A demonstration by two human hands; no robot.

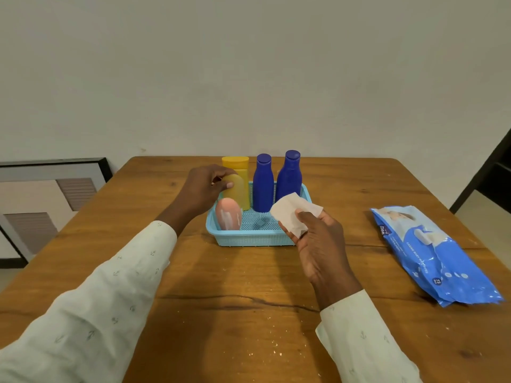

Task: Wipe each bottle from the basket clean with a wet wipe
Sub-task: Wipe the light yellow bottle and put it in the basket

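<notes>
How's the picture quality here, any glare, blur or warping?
Head view: soft even light, faint shadows under both arms on the table; wide-angle bending at the edges; wipes pack shows slight sheen; left hand and the bottles are mildly soft.

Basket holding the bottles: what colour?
Light blue, perforated mesh plastic basket; shows best in the head view, the only one given.

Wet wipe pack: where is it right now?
In the head view, the blue wet wipe pack lies flat on the wooden table at the right, apart from the light blue basket and right hand.
</notes>
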